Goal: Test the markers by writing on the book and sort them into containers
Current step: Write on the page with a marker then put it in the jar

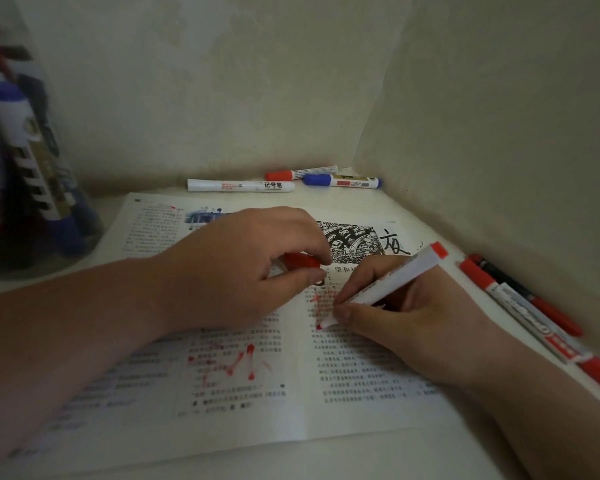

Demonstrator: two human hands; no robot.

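Note:
An open book [222,382] with printed text lies flat on the white table. My right hand [406,317] grips a white marker with a red end [395,278], its red tip touching the right page beside fresh red strokes. My left hand [243,268] rests on the book and pinches the marker's red cap [302,261] between thumb and fingers. Older red scribbles [232,365] mark the left page. A clear container [32,168] full of markers stands at the far left.
Three markers lie at the back by the wall: a white one [239,185], a red-capped one [300,173] and a blue-capped one [342,181]. More red and black markers [527,306] lie along the right wall. Walls close in behind and at right.

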